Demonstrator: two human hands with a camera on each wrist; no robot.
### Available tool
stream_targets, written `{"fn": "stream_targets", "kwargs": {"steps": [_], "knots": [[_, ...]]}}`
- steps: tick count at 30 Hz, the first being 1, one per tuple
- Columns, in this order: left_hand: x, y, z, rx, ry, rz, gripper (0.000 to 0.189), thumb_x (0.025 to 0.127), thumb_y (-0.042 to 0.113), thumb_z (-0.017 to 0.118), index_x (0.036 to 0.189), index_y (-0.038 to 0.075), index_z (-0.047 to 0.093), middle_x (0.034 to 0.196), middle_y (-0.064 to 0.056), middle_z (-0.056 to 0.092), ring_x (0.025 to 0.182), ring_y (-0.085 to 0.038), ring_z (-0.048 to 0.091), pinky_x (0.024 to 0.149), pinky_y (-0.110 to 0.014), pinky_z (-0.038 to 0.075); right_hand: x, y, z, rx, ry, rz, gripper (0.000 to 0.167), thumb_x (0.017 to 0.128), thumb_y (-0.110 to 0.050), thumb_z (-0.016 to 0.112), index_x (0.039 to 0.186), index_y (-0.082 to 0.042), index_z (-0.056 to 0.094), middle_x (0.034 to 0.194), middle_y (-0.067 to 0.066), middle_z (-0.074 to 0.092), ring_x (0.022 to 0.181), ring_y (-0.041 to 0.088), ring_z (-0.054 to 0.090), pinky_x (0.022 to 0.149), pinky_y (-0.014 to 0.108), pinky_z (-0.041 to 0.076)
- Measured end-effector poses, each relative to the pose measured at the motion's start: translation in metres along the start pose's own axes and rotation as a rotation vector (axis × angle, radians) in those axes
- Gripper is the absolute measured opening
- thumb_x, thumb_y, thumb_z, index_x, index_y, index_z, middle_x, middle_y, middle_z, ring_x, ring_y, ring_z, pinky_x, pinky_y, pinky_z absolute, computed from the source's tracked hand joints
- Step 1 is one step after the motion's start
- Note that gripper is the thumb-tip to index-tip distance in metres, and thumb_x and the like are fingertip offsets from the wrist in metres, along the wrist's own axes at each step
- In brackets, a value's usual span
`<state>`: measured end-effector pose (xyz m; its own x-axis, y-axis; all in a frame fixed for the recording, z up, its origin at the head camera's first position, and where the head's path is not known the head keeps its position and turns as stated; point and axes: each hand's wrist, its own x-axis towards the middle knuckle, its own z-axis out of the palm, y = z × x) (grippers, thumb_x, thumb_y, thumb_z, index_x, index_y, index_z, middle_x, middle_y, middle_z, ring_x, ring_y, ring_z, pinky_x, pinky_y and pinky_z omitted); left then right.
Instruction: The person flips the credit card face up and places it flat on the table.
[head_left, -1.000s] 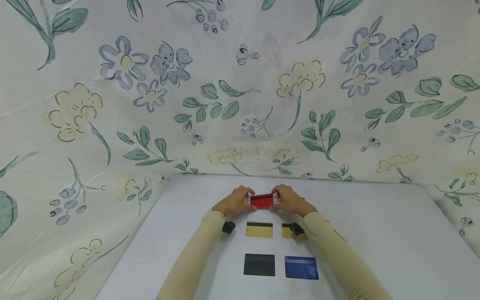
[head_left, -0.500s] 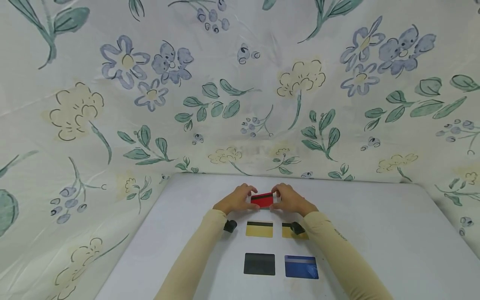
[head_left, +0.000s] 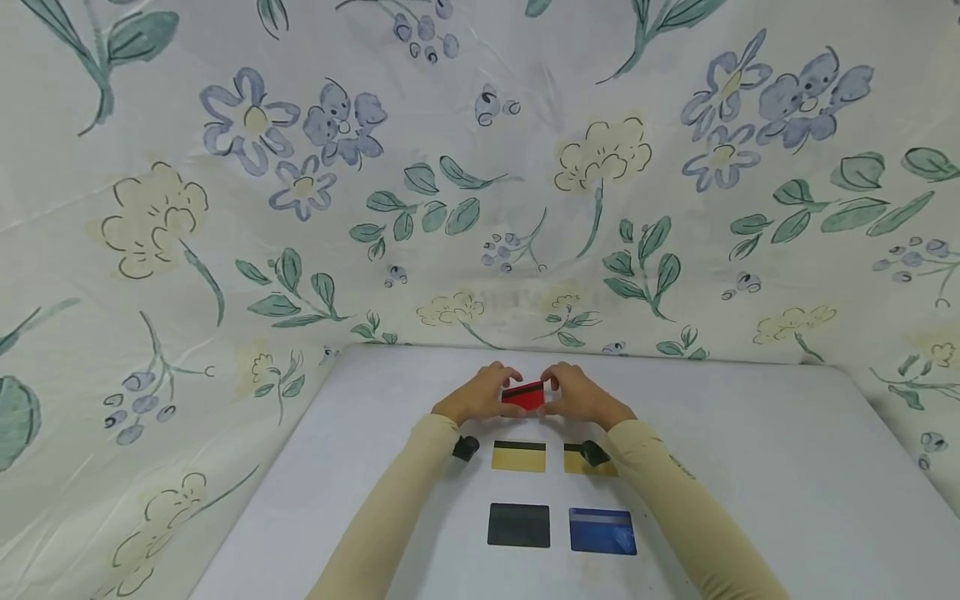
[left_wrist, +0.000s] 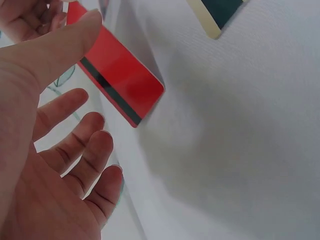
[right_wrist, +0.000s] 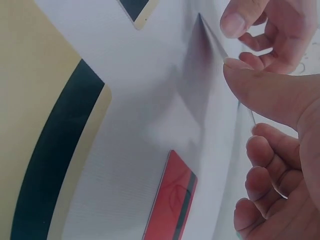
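In the head view a red magnetic-stripe card (head_left: 528, 399) is held up tilted, its left end lower. My right hand (head_left: 581, 393) pinches it at the right end; the thumb on it shows in the right wrist view. My left hand (head_left: 478, 395) is at the card's left end. In the left wrist view its thumb (left_wrist: 75, 42) crosses in front of the card, while the other fingers are spread away from it. Whether that thumb touches the card I cannot tell. A second red card (right_wrist: 172, 200) lies on the table by my right hand, hidden in the head view.
Two yellow striped cards, one at left (head_left: 519, 457) and one at right (head_left: 572, 467), lie nearer me. Closer still are a black card (head_left: 518, 526) and a blue card (head_left: 602, 532). Floral cloth (head_left: 480, 208) rises behind the white table (head_left: 750, 467).
The red card has tilted further, its right end rising. My left hand has shifted slightly right and up, its fingers spreading from the card. The right hand keeps its pinch.
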<state>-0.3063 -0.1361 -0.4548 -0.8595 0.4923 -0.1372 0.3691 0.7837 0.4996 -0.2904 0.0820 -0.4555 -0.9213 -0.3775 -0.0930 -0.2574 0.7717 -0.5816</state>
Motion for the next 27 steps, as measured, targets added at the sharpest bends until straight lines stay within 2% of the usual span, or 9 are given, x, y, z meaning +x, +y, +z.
{"fn": "stream_targets", "kwargs": {"steps": [9, 27], "knots": [[0.001, 0.014, -0.003, 0.026, -0.012, 0.011, 0.066, 0.088, 0.039, 0.082, 0.143, 0.014, 0.055, 0.133, -0.012, 0.056, 0.123, -0.026, 0.05, 0.105, -0.044, 0.051, 0.001, -0.003, -0.002, -0.001, 0.01, -0.028, 0.052, 0.088, -0.023, 0.083, 0.131, -0.004, 0.061, 0.11, 0.009, 0.059, 0.106, 0.023, 0.049, 0.094, 0.039, 0.048], [0.008, 0.018, 0.0, 0.04, -0.008, 0.061, 0.061, 0.086, 0.035, 0.085, 0.137, 0.012, 0.062, 0.129, -0.011, 0.059, 0.121, -0.025, 0.052, 0.103, -0.042, 0.052, 0.002, -0.002, -0.004, -0.019, 0.009, -0.05, 0.051, 0.089, -0.021, 0.082, 0.133, -0.004, 0.06, 0.107, 0.007, 0.058, 0.106, 0.024, 0.048, 0.092, 0.039, 0.047]]}}
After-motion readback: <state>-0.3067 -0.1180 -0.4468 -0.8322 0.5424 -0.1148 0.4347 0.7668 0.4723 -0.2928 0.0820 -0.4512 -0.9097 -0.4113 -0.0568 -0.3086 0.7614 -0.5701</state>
